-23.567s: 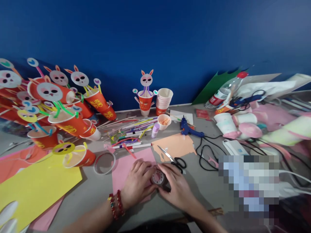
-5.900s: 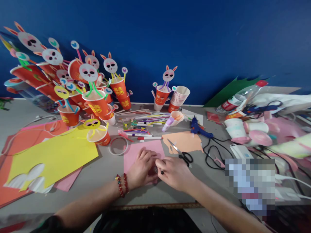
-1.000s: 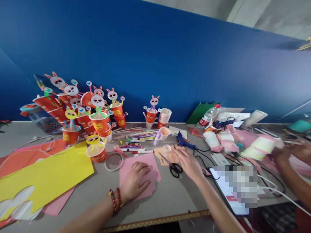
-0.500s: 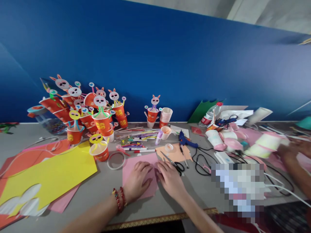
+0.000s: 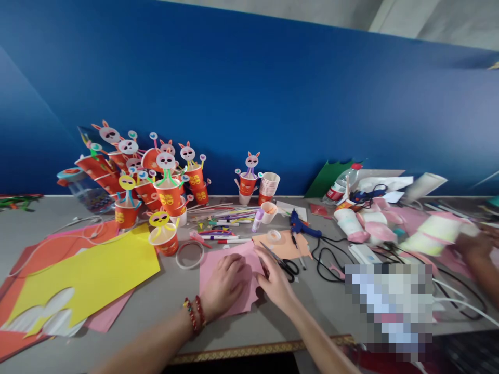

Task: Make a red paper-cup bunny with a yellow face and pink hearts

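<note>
the middle of the flat pink paper sheet (image 5: 251, 286) is covered by the left hand (image 5: 224, 283), so what lies under the palm cannot be told. a pixelated block (image 5: 390, 306) masks things at the right, and another person's blurred hand (image 5: 475, 246) is near the right edge of view, its arm cut off. the left hand rests palm down on the sheet, fingers loosely spread, red beaded bracelets (image 5: 200, 310) around its wrist. the right hand (image 5: 278, 285) is at the sheet's right edge, thumb and fingers parted; whether it touches the paper is unclear. black-handled metal scissors (image 5: 284, 263) lie just beside it. the sheet lies on a grey tabletop (image 5: 156, 311) before a blue wall (image 5: 249, 78)
</note>
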{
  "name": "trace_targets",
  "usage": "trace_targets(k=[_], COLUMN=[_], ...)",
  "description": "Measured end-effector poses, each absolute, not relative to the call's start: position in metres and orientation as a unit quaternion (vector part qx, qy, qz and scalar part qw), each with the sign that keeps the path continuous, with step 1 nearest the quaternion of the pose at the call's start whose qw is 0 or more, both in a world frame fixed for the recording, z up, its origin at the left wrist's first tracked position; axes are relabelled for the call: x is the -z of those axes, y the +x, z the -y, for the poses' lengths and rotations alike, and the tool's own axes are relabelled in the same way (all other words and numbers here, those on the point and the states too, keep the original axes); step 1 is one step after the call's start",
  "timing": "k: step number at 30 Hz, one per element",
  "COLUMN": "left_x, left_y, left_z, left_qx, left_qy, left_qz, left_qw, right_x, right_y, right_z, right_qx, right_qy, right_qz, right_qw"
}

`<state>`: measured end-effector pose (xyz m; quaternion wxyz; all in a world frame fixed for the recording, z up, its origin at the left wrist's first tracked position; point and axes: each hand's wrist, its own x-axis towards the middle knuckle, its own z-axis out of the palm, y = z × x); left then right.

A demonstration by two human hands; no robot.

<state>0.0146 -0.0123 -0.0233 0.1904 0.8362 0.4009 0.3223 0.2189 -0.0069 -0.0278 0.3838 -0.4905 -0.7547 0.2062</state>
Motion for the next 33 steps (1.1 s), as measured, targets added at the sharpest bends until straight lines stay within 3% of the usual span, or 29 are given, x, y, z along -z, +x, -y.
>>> trace_targets(k=[10,13,16,20,29,33], left_x=[0.009,0.015,0.017,0.012,0.023,0.025], left_y=[-0.009,-0.013,-0.013,-0.010,-0.011,-0.014], left_z=[-0.011,-0.020,-0.023,-0.021,-0.015,-0.006], left_qx=[-0.484,-0.507,-0.499,-0.477,-0.295,-0.137], left_qy=[0.731,0.697,0.695,0.727,0.835,0.910], left_qz=[-0.446,-0.464,-0.462,-0.431,-0.413,-0.362], left_qw=[0.179,0.204,0.234,0.239,0.214,0.150], right_x=[-0.016,-0.026,-0.029,-0.030,-0.044,-0.056], right_y=[0.256,0.279,0.297,0.308,0.314,0.325], right_z=[0.023,0.026,0.024,0.024,0.031,0.035], right_qx=[-0.076,-0.033,-0.076,-0.172,-0.287,-0.287], right_qy=[-0.492,-0.523,-0.528,-0.520,-0.466,-0.437], right_qz=[0.745,0.669,0.551,0.440,0.309,0.302], right_qw=[0.444,0.527,0.642,0.712,0.778,0.797])
